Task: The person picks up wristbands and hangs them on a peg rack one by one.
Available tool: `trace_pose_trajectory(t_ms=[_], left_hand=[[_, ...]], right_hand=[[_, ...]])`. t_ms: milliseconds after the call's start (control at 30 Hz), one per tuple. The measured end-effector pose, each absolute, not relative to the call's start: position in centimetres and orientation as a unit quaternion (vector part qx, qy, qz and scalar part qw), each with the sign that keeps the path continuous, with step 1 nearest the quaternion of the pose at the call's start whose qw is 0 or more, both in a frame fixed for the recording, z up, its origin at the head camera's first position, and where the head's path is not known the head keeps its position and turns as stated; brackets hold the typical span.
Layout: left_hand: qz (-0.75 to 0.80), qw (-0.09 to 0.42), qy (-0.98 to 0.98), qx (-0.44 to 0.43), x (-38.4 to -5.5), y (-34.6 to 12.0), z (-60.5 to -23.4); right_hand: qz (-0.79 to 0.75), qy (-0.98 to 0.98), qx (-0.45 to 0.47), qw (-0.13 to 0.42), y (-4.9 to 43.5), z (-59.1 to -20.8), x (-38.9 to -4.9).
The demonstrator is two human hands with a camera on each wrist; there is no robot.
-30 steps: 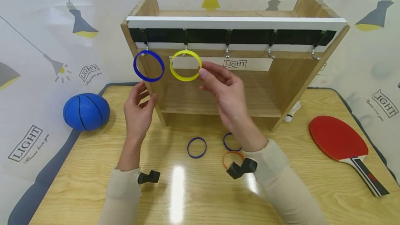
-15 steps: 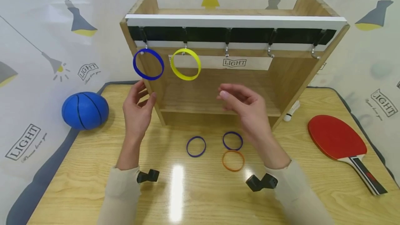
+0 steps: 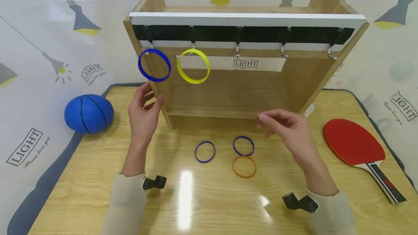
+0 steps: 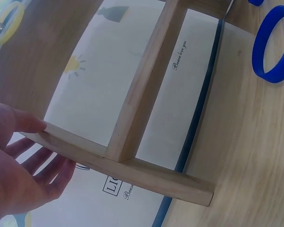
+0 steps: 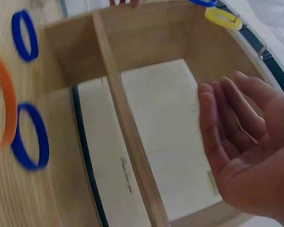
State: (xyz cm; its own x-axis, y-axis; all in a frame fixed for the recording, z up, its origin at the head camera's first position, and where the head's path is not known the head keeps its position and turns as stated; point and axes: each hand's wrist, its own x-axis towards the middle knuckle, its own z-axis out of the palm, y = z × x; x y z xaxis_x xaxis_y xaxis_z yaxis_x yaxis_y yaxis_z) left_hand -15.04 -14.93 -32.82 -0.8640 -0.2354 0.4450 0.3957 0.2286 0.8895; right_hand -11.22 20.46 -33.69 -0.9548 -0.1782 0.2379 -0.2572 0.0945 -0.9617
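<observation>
A wooden shelf rack [image 3: 225, 97] with a row of metal hooks [image 3: 237, 52] stands on the table. A blue ring [image 3: 157, 80] hangs from the leftmost hook, a yellow ring [image 3: 193, 81] from the second. My left hand [image 3: 142, 115] grips the rack's left side panel [image 4: 90, 156], thumb on the inner side and fingers outside. Holding nothing, my right hand [image 3: 289, 130] hovers before the rack's lower right with loosely bent fingers. On the table lie two dark blue rings, one ring [image 3: 204, 162] at left, the other ring [image 3: 234, 146] meeting an orange ring [image 3: 244, 177].
To the left, a blue ball [image 3: 89, 114] sits on the table [image 3: 98, 177]. A red table tennis paddle [image 3: 354, 142] lies at the right. Behind the rack's right side, a white shuttlecock [image 3: 309, 110] partly shows. A printed backdrop surrounds the table.
My right hand has let go of the yellow ring, which now hangs on the second hook, and has moved down and right. The left hand stays on the side panel.
</observation>
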Motion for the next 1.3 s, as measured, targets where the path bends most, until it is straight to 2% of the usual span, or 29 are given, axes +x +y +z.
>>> trace_pose_trajectory(t_ms=[333, 500, 700, 1000, 1300], left_hand=[[-0.62, 0.26, -0.738, -0.052, -15.0, -15.1, -32.9], [-0.617, 0.26, -0.741, -0.052, -14.8, -15.1, -32.8], [-0.613, 0.262, -0.744, -0.043, -14.8, -15.1, -32.9], [-0.62, 0.262, -0.738, -0.044, -16.7, -16.2, -35.6], [-0.615, 0.26, -0.744, -0.043, -15.4, -15.1, -33.6]], right_hand=[[0.336, -0.907, 0.253, -0.01, 19.6, -35.5, -11.5], [0.24, -0.924, 0.298, -0.018, 19.0, -36.9, -11.5], [0.203, -0.923, 0.328, -0.02, 19.2, -38.3, -11.7], [0.175, -0.929, 0.323, -0.036, 19.7, -39.7, -12.2], [0.172, -0.933, 0.315, -0.04, 19.9, -40.1, -12.5]])
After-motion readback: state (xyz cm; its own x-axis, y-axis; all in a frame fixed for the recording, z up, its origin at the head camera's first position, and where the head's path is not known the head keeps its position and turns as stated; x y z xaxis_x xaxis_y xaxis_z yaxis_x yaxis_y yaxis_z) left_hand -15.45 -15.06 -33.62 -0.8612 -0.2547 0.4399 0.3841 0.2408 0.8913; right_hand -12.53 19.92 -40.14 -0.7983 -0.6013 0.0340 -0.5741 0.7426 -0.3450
